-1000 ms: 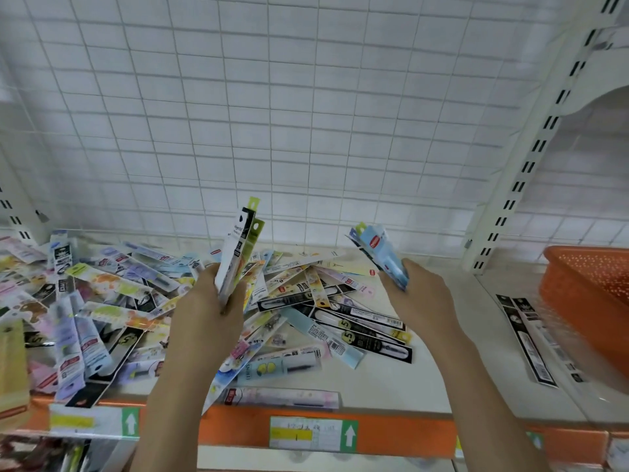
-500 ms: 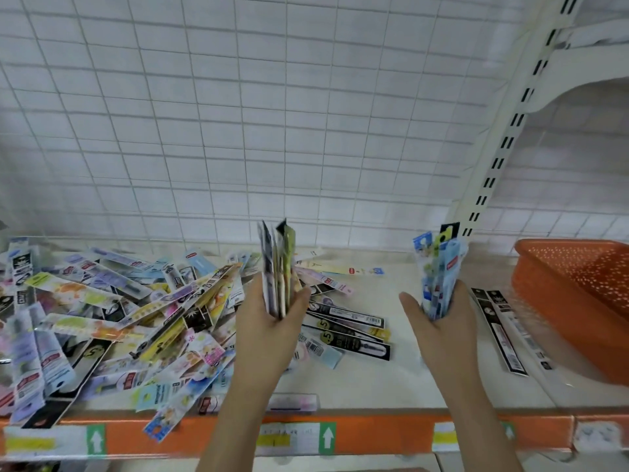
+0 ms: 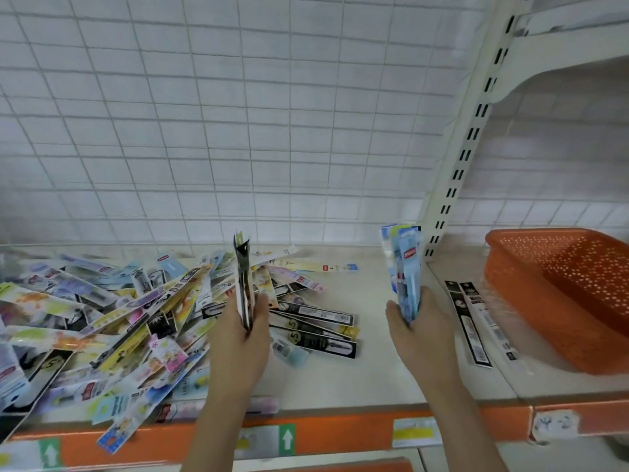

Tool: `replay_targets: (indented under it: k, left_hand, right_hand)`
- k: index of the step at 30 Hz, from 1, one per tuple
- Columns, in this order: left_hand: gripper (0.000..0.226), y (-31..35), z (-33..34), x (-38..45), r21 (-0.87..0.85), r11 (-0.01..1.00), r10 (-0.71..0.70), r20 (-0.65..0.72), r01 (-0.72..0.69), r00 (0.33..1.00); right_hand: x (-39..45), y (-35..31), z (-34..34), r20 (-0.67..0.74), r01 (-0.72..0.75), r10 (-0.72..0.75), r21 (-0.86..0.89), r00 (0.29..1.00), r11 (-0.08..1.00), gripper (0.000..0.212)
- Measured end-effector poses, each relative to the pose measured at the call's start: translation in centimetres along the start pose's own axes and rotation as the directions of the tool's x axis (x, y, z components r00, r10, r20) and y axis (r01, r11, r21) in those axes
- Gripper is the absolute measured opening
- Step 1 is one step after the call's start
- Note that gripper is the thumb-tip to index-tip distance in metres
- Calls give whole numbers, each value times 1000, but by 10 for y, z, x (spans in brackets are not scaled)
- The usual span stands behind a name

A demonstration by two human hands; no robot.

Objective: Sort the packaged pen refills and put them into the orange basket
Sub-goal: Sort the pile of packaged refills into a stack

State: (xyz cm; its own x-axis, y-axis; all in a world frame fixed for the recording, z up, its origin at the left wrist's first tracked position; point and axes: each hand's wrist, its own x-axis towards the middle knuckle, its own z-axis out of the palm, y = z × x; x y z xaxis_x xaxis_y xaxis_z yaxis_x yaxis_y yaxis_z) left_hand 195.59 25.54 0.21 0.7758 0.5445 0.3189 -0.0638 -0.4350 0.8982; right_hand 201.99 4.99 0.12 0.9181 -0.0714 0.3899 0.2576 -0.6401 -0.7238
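Note:
My left hand (image 3: 240, 338) grips a thin upright stack of dark refill packs (image 3: 243, 277) above the right edge of a big loose pile of packaged pen refills (image 3: 112, 321) on the shelf. My right hand (image 3: 420, 335) holds an upright bundle of blue refill packs (image 3: 405, 267) over bare shelf, left of the orange basket (image 3: 544, 321). The perforated basket stands at the right end of the shelf, and what it holds is not visible from here.
Two black refill packs (image 3: 469, 321) lie flat between my right hand and the basket. A white slotted upright (image 3: 463, 137) rises behind them. A wire grid panel (image 3: 238, 114) backs the shelf. An orange price rail (image 3: 323, 434) runs along the front edge.
The view has swung right, bringing the basket further into sight. Both hands have carried their bundles rightward and turned them upright; the right hand is closer to the basket.

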Motion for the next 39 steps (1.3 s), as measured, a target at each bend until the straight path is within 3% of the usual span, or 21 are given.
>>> replay_targets:
  k: [5, 10, 15, 24, 28, 35, 39]
  left_hand:
    - [38, 9, 16, -1, 228, 966, 133, -32, -123, 991]
    - [38, 36, 44, -8, 282, 955, 114, -65, -91, 991]
    - [44, 57, 70, -15, 278, 960, -1, 8, -1, 1000]
    - [51, 63, 91, -28, 468, 879, -153, 87, 95, 985]
    - [46, 66, 102, -33, 488, 863, -199, 99, 127, 975]
    - [40, 78, 141, -40, 492, 857, -279, 185, 157, 942]
    - [20, 88, 166, -43, 535, 829, -347, 258, 166, 902]
  right_hand:
    - [29, 20, -38, -85, -33, 27, -76, 996, 997, 18]
    - [59, 53, -76, 76, -234, 243, -117, 967, 965, 14]
    - [68, 76, -84, 254, -315, 351, -173, 901, 933, 17]
    - [68, 93, -67, 310, -234, 300, -235, 902, 944, 65]
    - [65, 100, -69, 325, -173, 303, -374, 896, 911, 54]
    - [56, 113, -83, 385, -103, 234, -333, 893, 937, 52]
    - [53, 110, -101, 391, -22, 189, -393, 901, 919, 45]
